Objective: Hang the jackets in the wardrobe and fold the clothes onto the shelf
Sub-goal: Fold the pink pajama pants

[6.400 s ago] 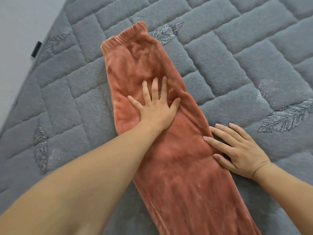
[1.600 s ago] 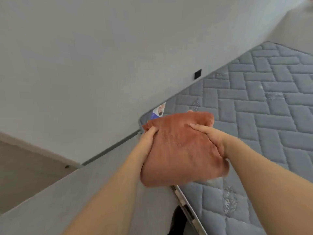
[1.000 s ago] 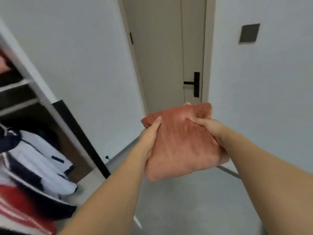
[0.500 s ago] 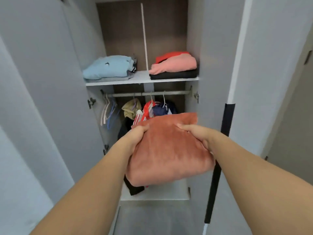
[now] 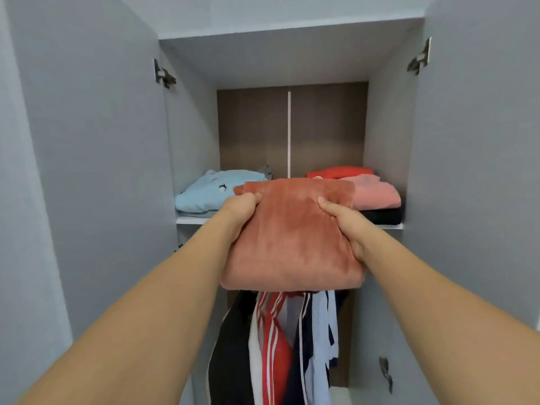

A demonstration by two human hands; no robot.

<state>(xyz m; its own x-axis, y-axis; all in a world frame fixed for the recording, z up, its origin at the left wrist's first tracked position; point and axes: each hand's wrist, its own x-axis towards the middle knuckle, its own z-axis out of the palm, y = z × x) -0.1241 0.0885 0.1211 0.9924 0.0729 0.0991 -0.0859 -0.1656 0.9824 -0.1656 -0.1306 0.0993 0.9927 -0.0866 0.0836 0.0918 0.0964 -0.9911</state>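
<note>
Grey wardrobe [image 5: 467, 171], white shelf [image 5: 190, 220] — plush rust folded bundle [image 5: 292, 238] gripped by left hand [image 5: 242, 209], right hand [image 5: 344, 223].

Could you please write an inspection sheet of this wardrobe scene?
Surface: white shelf, two stacks on it.
Job's things: folded rust garment held in front of the shelf; blue stack left; pink stack right, red on top, black below; jackets hang under the shelf.
Clutter: nothing seen.
Grippers: left hand and right hand each grip a side of the garment.
Cables: nothing seen.
Surroundings: grey doors open, brown back panel, metal hinges.
</note>
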